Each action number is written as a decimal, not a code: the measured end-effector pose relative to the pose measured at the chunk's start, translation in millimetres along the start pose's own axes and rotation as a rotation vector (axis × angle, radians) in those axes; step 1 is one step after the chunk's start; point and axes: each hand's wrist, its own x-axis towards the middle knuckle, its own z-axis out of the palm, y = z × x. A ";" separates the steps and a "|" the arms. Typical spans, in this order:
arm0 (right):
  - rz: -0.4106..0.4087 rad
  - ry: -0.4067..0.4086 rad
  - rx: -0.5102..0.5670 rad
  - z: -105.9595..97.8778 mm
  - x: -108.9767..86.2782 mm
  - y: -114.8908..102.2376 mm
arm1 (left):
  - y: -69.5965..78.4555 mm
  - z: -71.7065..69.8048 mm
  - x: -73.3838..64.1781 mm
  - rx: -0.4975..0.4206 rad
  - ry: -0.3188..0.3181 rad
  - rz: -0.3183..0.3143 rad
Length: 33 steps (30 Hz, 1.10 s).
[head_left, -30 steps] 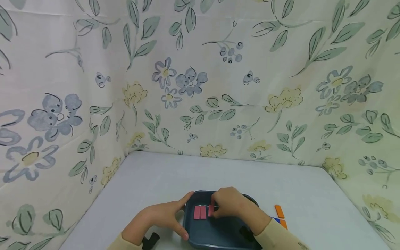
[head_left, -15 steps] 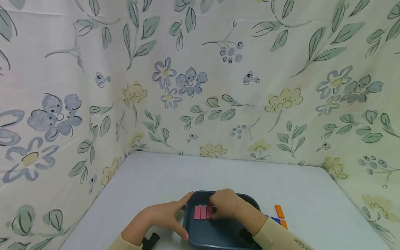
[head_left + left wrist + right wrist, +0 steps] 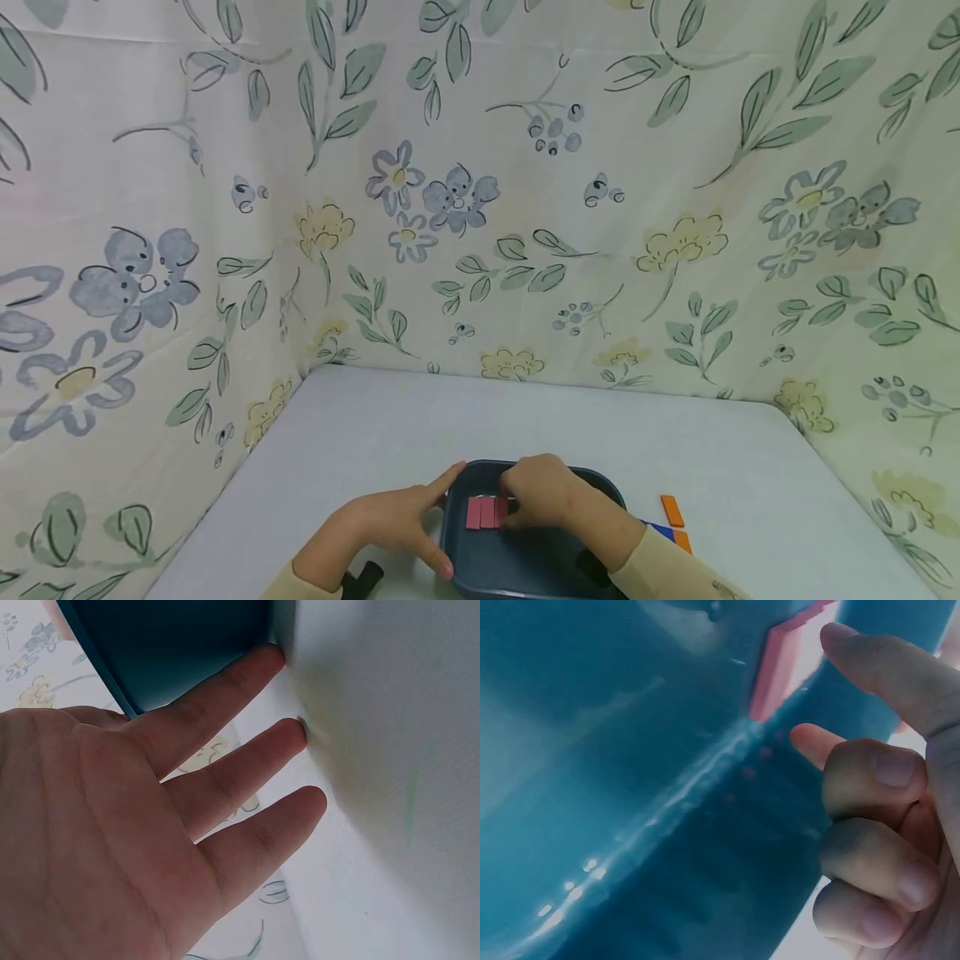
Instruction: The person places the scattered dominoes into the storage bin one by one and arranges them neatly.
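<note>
Three pink blocks stand side by side in the dark blue tray (image 3: pixel 498 567), including the left block (image 3: pixel 473 512), the middle block (image 3: pixel 488 512) and the right block (image 3: pixel 501 510). My right hand (image 3: pixel 546 493) reaches in over the right block. In the right wrist view its thumb overlaps the pink block (image 3: pixel 778 667), while the index fingertip shows just off the block's end; the other fingers are curled and hold nothing. Along the tray's left side my left hand (image 3: pixel 397 518) is spread, thumb and forefinger at the rim. Its straight fingers (image 3: pixel 247 780) grip nothing.
Right of the tray lie an orange piece (image 3: pixel 672 511), a second orange piece (image 3: pixel 682 542) and a blue piece (image 3: pixel 660 529), partly hidden by the right forearm. The white table (image 3: pixel 405 425) ends at a floral cloth (image 3: pixel 480 308) behind and at the sides.
My right hand has moved slightly left, bringing the third pink block up against the other two. The left hand stays at the tray's edge.
</note>
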 end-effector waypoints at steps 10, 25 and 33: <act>0.012 0.042 0.111 -25.3 -35.1 3.8 | 1.2 0.0 2.4 -0.017 -0.004 -0.009; 0.081 0.116 0.374 -30.5 -84.2 30.0 | -0.8 4.6 2.7 -0.044 -0.004 -0.004; 0.171 0.135 0.568 -28.0 -109.5 50.3 | -0.6 2.9 4.1 -0.028 0.000 0.013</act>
